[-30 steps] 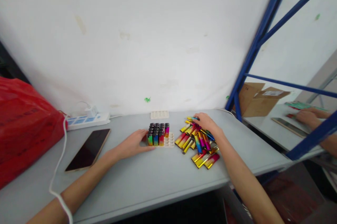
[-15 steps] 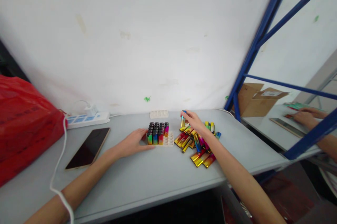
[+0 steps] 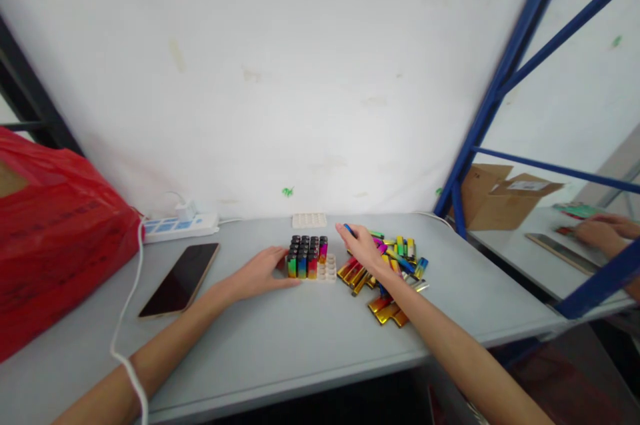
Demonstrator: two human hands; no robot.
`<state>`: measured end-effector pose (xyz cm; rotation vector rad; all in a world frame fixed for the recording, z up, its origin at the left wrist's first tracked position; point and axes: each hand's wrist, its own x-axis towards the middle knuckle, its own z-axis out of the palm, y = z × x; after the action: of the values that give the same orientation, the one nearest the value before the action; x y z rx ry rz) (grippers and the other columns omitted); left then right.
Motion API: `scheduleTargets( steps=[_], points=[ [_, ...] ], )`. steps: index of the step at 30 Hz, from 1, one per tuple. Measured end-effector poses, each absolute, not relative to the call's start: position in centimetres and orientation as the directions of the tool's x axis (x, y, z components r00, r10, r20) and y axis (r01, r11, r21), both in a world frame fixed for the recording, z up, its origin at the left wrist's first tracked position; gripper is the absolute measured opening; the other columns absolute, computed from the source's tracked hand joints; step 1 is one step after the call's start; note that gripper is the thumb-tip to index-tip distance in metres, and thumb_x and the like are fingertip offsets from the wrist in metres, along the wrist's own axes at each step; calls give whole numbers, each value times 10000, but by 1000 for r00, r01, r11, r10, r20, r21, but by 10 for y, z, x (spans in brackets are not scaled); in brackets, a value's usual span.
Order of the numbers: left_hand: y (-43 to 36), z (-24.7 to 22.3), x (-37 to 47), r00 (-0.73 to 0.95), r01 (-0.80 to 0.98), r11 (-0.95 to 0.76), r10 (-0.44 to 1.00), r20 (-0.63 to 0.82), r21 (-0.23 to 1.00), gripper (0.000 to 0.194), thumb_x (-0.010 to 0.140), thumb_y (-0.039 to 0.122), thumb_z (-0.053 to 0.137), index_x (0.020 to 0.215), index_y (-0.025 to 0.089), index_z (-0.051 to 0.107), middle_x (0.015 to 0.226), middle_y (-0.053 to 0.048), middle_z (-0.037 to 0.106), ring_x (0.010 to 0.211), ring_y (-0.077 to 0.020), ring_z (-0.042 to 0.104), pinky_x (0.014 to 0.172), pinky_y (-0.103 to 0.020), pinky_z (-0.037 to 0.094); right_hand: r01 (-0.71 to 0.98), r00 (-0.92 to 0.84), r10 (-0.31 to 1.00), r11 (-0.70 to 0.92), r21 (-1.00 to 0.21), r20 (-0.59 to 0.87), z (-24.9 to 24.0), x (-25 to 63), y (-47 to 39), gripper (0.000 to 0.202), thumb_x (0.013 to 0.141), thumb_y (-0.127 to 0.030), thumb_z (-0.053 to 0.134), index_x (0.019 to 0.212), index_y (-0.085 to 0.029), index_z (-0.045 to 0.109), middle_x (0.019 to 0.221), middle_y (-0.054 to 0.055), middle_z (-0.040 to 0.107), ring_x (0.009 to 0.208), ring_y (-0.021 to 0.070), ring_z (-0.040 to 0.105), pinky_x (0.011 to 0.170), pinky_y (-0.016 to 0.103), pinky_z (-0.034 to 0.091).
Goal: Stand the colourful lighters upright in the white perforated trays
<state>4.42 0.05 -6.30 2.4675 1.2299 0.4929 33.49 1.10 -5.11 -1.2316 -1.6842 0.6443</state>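
Observation:
Upright lighters (image 3: 303, 257) with black tops and metallic rainbow bodies fill the left part of a white slotted tray (image 3: 327, 272). My left hand (image 3: 263, 272) steadies the tray's left end, thumb along the front edge and fingers round the side. Just right of the tray and above the loose pile, my right hand (image 3: 363, 246) pinches a lighter (image 3: 350, 230); only its blue end shows between the fingers. Under my right wrist lies a heap of loose shiny lighters (image 3: 395, 265), partly hidden by the forearm.
A second white tray (image 3: 309, 220) lies against the wall. To the left are a phone (image 3: 181, 278), a power strip (image 3: 180, 226), a white cable (image 3: 120, 328) and a red bag (image 3: 65, 238). Beyond the blue frame (image 3: 477, 125) are a cardboard box (image 3: 500, 198) and another person's hands (image 3: 600, 230).
My right hand has turned and come slightly lower, tipping the lighter so that less of it shows. My left hand stays at the tray. The whole view has shifted a little.

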Motion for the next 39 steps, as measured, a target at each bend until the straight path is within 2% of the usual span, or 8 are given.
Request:
scheduleTargets(
  steps=[5,9,15,20,23,30,37,39],
  points=[
    [-1,-59,46,572,697,-572,807,146,432,548,821,685,719,1026,177,703,1003,-87,727,920,-294,672,848,-386,527,490,-73,913,383,-783,401,-53,330,8,455,897,-569,464,598,-245,351,573,-43,343,569,126,350,558,276,260],
    [-1,-59,47,562,696,-567,812,157,441,545,813,698,720,998,186,704,994,-84,731,901,-289,671,825,-380,524,521,-71,889,420,-744,452,-52,330,6,456,921,-565,472,618,-240,372,582,-44,366,581,131,368,572,275,272],
    [0,-61,46,564,696,-570,810,159,436,562,807,712,712,1011,188,701,979,-78,729,897,-288,673,820,-374,527,499,-236,873,486,-718,426,-40,333,-6,461,1061,-590,376,827,-229,542,697,-22,572,626,152,532,633,262,392],
    [0,-61,46,566,696,-567,811,148,441,560,813,701,715,1024,183,704,1007,-83,731,908,-290,678,829,-377,525,605,-449,766,640,-474,460,-35,336,-9,541,1102,-595,339,783,-217,560,796,21,636,746,170,565,747,280,414],
    [0,-61,46,558,699,-558,817,147,446,558,803,691,724,1037,184,708,1000,-83,735,909,-291,676,828,-376,528,679,-496,781,621,-391,380,-39,336,-7,539,1108,-574,377,770,-213,593,697,4,617,646,159,518,686,280,367],
    [0,-61,47,560,695,-562,814,152,449,573,802,691,723,1075,188,710,1026,-96,744,925,-290,674,854,-384,533,682,-487,812,584,-439,323,-49,335,-3,480,1081,-553,500,842,-186,697,721,34,716,635,163,599,640,267,358],
    [1,-63,46,552,698,-562,817,167,444,616,780,712,737,1105,190,708,1027,-95,744,926,-301,680,847,-393,535,835,-457,842,517,-189,285,-55,326,-5,511,1065,-596,493,896,-188,749,797,109,757,701,213,664,634,283,351],
    [2,-65,45,555,700,-566,815,167,435,592,789,707,732,1081,192,709,1025,-94,744,933,-301,678,854,-392,535,832,-467,840,524,-184,278,-54,325,-6,536,1057,-621,488,869,-188,742,793,107,755,700,209,661,632,281,345]
  ],
)
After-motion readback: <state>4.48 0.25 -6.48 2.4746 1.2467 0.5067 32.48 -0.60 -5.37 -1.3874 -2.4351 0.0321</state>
